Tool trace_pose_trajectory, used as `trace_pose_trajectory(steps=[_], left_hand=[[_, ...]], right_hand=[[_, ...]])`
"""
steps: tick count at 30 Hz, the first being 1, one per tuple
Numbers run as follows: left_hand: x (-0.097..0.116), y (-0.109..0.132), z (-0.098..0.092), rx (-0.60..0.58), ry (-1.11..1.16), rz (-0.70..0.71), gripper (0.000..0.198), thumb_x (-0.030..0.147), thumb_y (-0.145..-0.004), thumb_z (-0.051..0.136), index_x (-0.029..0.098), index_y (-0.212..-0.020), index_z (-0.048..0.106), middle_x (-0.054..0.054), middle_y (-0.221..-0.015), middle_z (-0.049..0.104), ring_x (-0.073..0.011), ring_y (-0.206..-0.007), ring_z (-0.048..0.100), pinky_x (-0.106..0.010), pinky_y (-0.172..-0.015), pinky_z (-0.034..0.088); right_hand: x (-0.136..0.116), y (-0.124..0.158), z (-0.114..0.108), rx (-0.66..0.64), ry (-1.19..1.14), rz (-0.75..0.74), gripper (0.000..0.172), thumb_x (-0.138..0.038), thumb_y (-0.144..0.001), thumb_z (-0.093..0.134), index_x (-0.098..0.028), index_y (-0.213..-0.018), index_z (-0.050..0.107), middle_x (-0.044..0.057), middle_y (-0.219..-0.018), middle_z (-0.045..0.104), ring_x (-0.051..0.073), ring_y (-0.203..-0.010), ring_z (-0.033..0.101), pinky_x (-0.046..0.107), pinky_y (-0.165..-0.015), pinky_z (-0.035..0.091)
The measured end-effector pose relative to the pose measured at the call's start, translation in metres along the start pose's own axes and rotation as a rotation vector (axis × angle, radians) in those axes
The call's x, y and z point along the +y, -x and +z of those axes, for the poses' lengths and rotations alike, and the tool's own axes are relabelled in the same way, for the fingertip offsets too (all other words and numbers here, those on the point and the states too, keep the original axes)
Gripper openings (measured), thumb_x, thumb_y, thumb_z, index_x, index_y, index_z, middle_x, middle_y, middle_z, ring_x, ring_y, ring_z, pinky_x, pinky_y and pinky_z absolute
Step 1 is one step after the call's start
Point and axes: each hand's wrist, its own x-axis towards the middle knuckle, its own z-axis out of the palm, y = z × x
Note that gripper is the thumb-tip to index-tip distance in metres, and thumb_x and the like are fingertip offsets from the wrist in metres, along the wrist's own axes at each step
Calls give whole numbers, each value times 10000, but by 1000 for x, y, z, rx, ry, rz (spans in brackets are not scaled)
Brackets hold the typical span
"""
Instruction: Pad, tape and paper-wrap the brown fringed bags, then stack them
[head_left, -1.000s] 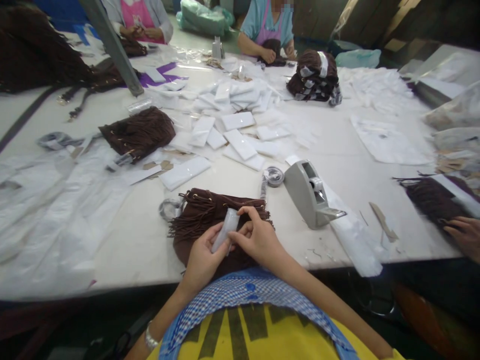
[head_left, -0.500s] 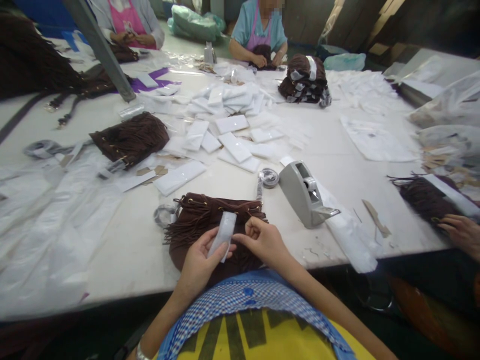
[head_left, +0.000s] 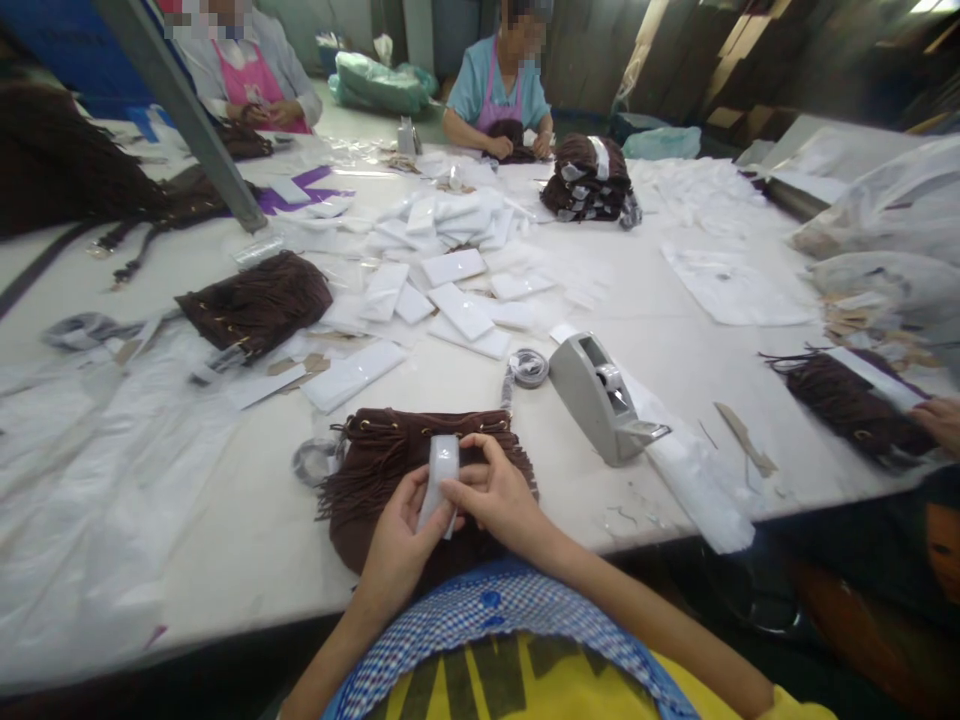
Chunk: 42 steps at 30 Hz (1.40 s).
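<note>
A small white folded packet (head_left: 442, 465), with a glossy plastic look, stands upright in front of me. My left hand (head_left: 409, 520) grips its lower left side between thumb and fingers. At the packet's right edge, my right hand (head_left: 499, 495) presses its thumb on the front, the index finger bent near the top. Just behind and beneath both hands lies a dark brown fringed bag (head_left: 367, 500) with gold eyelets. Grey wrapped coils lie by it: one coil (head_left: 529, 367) beyond its right end, another coil (head_left: 311, 462) at its left.
A grey tape dispenser (head_left: 592, 390) stands right of the bag, on white plastic sheets. White packets (head_left: 461, 310) are heaped mid-table. Another fringed bag (head_left: 259, 300) lies left. A co-worker's hand (head_left: 941, 420) touches a bag at right; two people sit opposite. A metal post (head_left: 187, 120) rises at left.
My right hand has come onto the packet's right edge, its thumb now on the front. The packet has turned more upright. The co-worker's hand at right has shifted along the bag; my view has tilted slightly.
</note>
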Motion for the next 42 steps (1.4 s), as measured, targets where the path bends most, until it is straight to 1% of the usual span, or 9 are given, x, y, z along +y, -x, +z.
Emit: trace_pose_trajectory(steps=[6,9,12,17,22,28,31,36,42], left_hand=[[11,5,-14,-3,-345,154,593,474,-899,595,204,-1411,467,-108,-1338,629,-262,-1231,599,-403,-1015,519],[15,11,-35,106,-802,431,452,404,-924,571,279,-1357,541,-62,-1341,631,-257,-1222,603,-474,-1082,456],[8,14,-62,49,-1243,652,348,358,-901,595,300,-1241,632,-54,-1411,572,-320,-1349,473,-610,-1135,332],[6,12,-113,233,-1498,669,246,306,-907,521,196,-1053,686,-135,-1466,491,-374,-1426,343,-583,-1102,391],[39,20,-122,430,-1459,600,270,318,-943,466,230,-1084,679,-100,-1269,663,-318,-1189,618,-494,-1009,501],[80,-11,-50,90,-1272,768,334,380,-973,472,262,-1252,612,-35,-1298,654,-206,-1204,606,-357,-1079,443],[92,-53,-24,-81,-1373,740,429,425,-972,453,215,-1328,569,-90,-1361,607,-243,-1257,555,-397,-1080,425],[111,-101,-16,-471,-1468,455,418,517,-904,538,211,-1136,704,-89,-1087,736,-257,-992,673,-335,-881,497],[116,-89,-20,-797,-1231,442,326,443,-947,495,251,-1055,736,-25,-1032,758,-191,-920,695,-264,-836,498]], right_hand=[[-6,7,-24,101,244,-117,376,-395,-882,646,-254,-1195,494,11,-908,739,110,-494,603,225,-435,499],[-2,23,-44,278,584,-329,204,-343,-925,599,-235,-1096,620,49,-996,732,170,-738,688,323,-720,587],[11,36,-61,231,847,-494,190,-304,-920,607,-234,-1082,677,90,-1173,689,239,-1081,647,401,-962,530],[32,36,-77,80,1041,-549,172,-263,-890,634,-213,-1040,702,119,-1427,530,293,-1287,514,490,-1072,452],[21,29,-80,268,899,-591,138,-204,-918,574,-223,-960,704,103,-1310,620,248,-1219,576,447,-1039,488],[-10,6,-70,325,827,-751,270,-205,-966,496,-241,-1187,645,75,-1233,670,202,-1191,595,384,-1062,469],[-17,-31,-84,489,935,-605,344,-271,-948,536,-155,-1267,592,147,-1297,619,260,-1229,568,415,-1074,443],[-30,-81,-115,642,1158,-123,633,-498,-945,527,-73,-1407,445,228,-1275,594,331,-1119,624,419,-941,498],[-45,-119,-114,581,1228,81,625,-618,-957,387,-146,-1350,504,222,-1230,609,326,-1073,644,398,-879,496]])
